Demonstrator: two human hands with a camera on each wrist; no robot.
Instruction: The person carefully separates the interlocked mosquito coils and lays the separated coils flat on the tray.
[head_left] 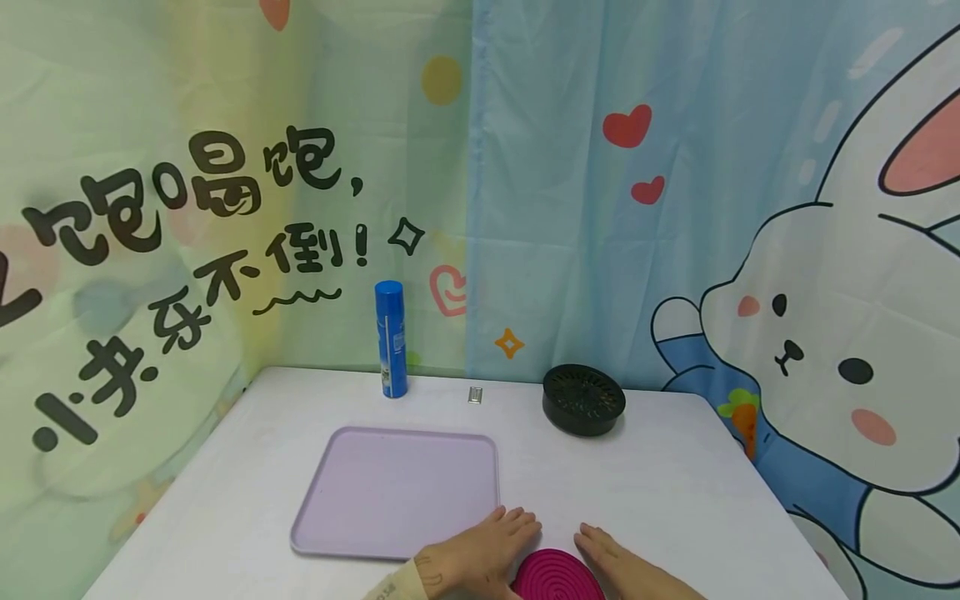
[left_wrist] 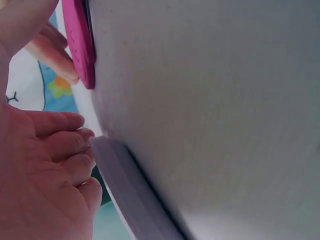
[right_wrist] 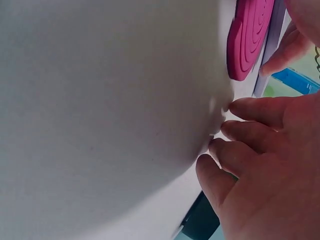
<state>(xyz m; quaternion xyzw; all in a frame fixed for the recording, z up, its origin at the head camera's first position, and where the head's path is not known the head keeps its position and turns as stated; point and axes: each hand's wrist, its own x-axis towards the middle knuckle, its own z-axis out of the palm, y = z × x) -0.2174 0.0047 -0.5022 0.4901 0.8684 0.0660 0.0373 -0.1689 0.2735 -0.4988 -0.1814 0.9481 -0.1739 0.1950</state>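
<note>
"What's laid out in front of you, and how many of each?"

"One magenta ringed disc (head_left: 558,577), lying flat toward the near side of the white table (head_left: 652,492), around its middle. One lilac tray (head_left: 405,492), left of the disc, its right edge just beside my left hand. Along the table's far edge there's one blue can (head_left: 392,342), upright and left of the middle; one small metallic piece (head_left: 475,396), right of the can; and one black round dish (head_left: 583,400), over toward the far right corner."

"And your hands?"

"Two, one on each side of the disc. My left hand (head_left: 487,554) sits between the disc and the tray's near right corner, fingers reaching forward, slightly bent and close together. My right hand (head_left: 622,562) is beside the disc's right side, fingers extended with small gaps between them, tips down at the tabletop."

"Are you gripping anything?"

"No, neither hand is curled round or pinching a thing. My left thumb comes right up to the disc's left rim, but I can't tell whether it touches. The same goes for my left fingertips and the tray's rim."
</note>
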